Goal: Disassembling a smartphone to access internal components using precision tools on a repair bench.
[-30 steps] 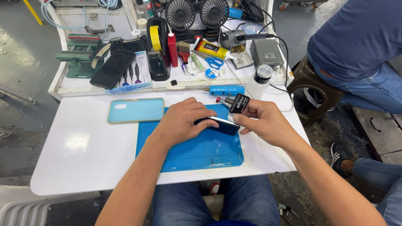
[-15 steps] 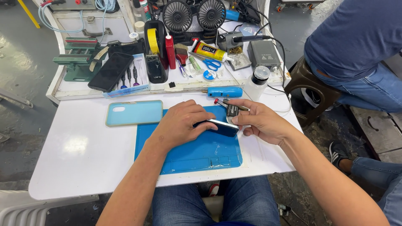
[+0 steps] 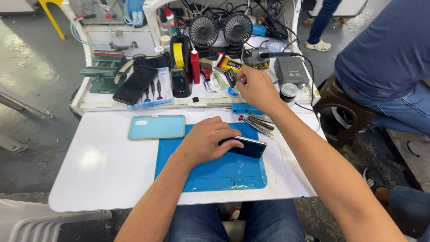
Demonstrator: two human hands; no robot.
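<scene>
- Pinning the dark phone [image 3: 245, 146] flat on the blue mat [image 3: 224, 172], the left hand [image 3: 207, 142] presses down.
- Right hand [image 3: 255, 87] pinches a small black tool [image 3: 231, 78] over the back shelf.
- Phone looks closed; repair seemingly early.

Two small black fans [image 3: 220, 29] stood at bench rear; turquoise phone case [image 3: 156, 127] lay beside blue mat [image 3: 224, 172].
</scene>
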